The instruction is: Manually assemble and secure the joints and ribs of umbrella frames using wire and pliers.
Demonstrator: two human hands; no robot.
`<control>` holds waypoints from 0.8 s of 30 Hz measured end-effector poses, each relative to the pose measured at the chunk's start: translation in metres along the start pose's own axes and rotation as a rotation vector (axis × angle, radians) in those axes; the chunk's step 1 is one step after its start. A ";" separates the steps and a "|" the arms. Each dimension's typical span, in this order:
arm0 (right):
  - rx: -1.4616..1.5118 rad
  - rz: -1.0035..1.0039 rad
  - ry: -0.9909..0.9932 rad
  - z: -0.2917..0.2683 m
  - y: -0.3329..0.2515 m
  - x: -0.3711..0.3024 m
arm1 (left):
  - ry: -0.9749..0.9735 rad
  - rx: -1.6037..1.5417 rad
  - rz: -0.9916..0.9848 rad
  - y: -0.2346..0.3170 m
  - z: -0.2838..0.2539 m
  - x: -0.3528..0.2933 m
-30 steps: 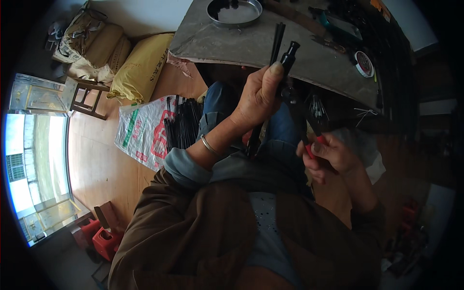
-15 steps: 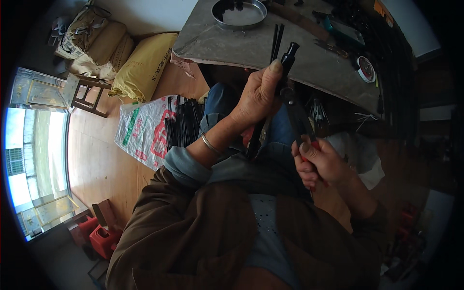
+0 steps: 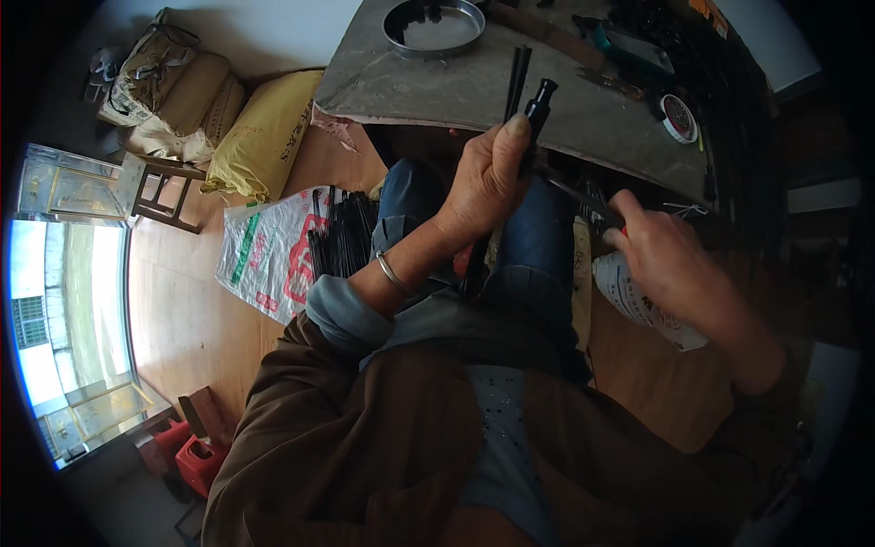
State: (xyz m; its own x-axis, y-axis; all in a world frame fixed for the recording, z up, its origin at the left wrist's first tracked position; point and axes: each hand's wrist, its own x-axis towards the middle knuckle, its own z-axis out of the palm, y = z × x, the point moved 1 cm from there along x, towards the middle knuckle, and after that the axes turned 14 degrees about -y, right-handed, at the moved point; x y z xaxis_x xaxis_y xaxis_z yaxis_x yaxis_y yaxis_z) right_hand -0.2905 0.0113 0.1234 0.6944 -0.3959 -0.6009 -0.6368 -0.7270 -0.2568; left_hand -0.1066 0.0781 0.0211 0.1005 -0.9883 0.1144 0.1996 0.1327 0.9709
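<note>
My left hand [image 3: 488, 173] is closed around a bundle of black rods, its thumb pressed along the top. A thicker black tube [image 3: 540, 108] with a flared end sticks up past the thumb. Beside it rise thin black rods [image 3: 518, 77], and the lower ends of the bundle run down between my knees. My right hand [image 3: 663, 260] grips the red handles of dark-jawed pliers [image 3: 581, 199]. The jaws point toward the tube just below my left hand; whether they touch it is hidden.
Ahead stands a grey-topped table [image 3: 401, 87] with a round metal tray [image 3: 434, 50] and a small round tin [image 3: 678, 118]. Many black rods [image 3: 342, 232] lie on a white sack [image 3: 264, 251] at left. Beyond are a yellow sack [image 3: 264, 132] and a wooden stool [image 3: 164, 187].
My right hand has swung up and to the right with the pliers, which now lie flatter. My left hand keeps its hold on the rods. The view has shifted slightly.
</note>
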 end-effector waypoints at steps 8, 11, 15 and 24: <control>0.098 -0.123 0.420 0.034 0.016 0.010 | -0.071 -0.187 0.045 -0.007 -0.015 -0.001; 0.090 -0.113 0.570 0.035 0.022 0.007 | -0.030 -0.182 0.073 -0.009 -0.015 0.002; -0.119 -0.174 0.753 0.020 0.010 0.010 | -0.033 -0.174 0.024 -0.014 -0.016 0.002; -0.079 -0.089 0.777 0.034 0.009 0.014 | 0.049 -0.260 0.052 -0.005 -0.005 0.006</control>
State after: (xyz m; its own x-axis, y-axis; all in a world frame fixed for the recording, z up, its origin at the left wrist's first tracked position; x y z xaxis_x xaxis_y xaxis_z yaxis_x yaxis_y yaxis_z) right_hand -0.2974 0.0185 0.0869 0.7956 -0.5921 0.1282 -0.5626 -0.8005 -0.2065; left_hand -0.1016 0.0723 0.0162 0.1625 -0.9758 0.1464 0.4362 0.2041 0.8764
